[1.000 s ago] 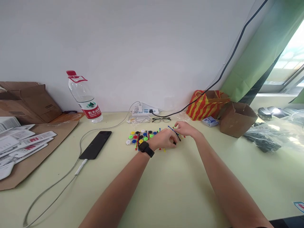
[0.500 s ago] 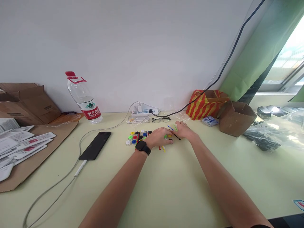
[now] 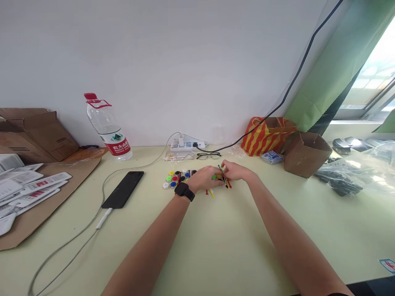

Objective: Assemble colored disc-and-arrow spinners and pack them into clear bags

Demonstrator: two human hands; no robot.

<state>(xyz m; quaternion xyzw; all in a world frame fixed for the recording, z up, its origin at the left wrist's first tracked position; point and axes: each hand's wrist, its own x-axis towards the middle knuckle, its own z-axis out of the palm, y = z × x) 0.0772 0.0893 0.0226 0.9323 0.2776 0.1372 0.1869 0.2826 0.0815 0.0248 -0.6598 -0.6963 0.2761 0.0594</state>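
My left hand (image 3: 205, 177), with a black watch (image 3: 184, 191) on the wrist, lies over a cluster of small coloured round caps (image 3: 177, 178) on the pale green table (image 3: 216, 242). Its fingers curl round some small coloured pieces. My right hand (image 3: 233, 170) meets it from the right and pinches a bundle of thin coloured sticks (image 3: 225, 179), held roughly upright between both hands. A few loose sticks (image 3: 211, 192), red and yellow, lie on the table just below the left hand.
A black phone (image 3: 123, 189) on a white cable lies to the left. A water bottle (image 3: 108, 128), power strip (image 3: 187, 144) and glasses (image 3: 209, 155) stand near the wall. Cardboard boxes (image 3: 37, 133) and white packets are at far left; a striped bag (image 3: 265, 135) and brown box (image 3: 305, 154) at right.
My right hand drew left toward the left hand and gathered the scattered sticks into an upright bundle. The left hand shifted slightly and stayed over the caps.
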